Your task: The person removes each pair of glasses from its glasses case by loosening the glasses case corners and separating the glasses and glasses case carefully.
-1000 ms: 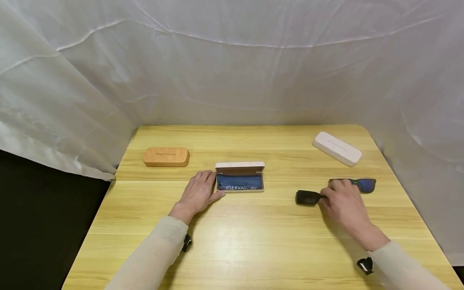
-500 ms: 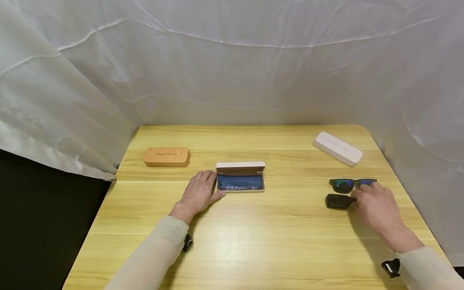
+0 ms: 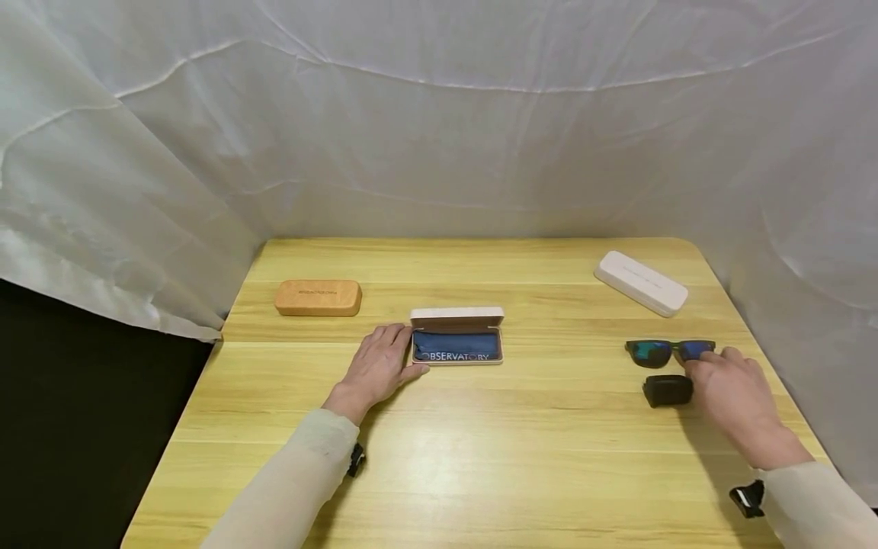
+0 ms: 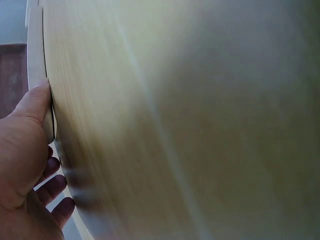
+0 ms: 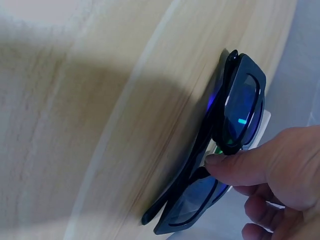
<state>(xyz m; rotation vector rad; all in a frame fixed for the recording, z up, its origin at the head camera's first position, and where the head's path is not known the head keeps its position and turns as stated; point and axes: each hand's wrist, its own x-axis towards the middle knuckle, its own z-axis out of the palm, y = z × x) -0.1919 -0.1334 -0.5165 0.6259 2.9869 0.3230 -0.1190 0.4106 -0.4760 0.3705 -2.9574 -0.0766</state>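
Observation:
My left hand [image 3: 373,367] holds the left end of a raised-lid glasses case [image 3: 457,311], thumb along its front wall and the other fingers round the left side. A dark blue cloth [image 3: 453,345] with white lettering lies inside. At the right, my right hand [image 3: 732,393] pinches black sunglasses [image 3: 668,390] at the bridge between the lenses, thumb in front. In the right wrist view both dark lenses and a folded temple of these sunglasses [image 5: 245,107] show close over the table. Just behind them lie sunglasses with blue-green lenses [image 3: 652,353], partly covered by my right fingertips.
A closed orange-tan case [image 3: 318,297] stands at the back left of the wooden table [image 3: 535,457]. At the back right lies a closed white case [image 3: 641,283], set at an angle. White curtains [image 3: 439,137] hang behind the table and at its sides.
My right hand has carried the black sunglasses rightward and slightly nearer, in front of the blue-green pair, which is now more exposed. The left hand and raised-lid case have stayed put.

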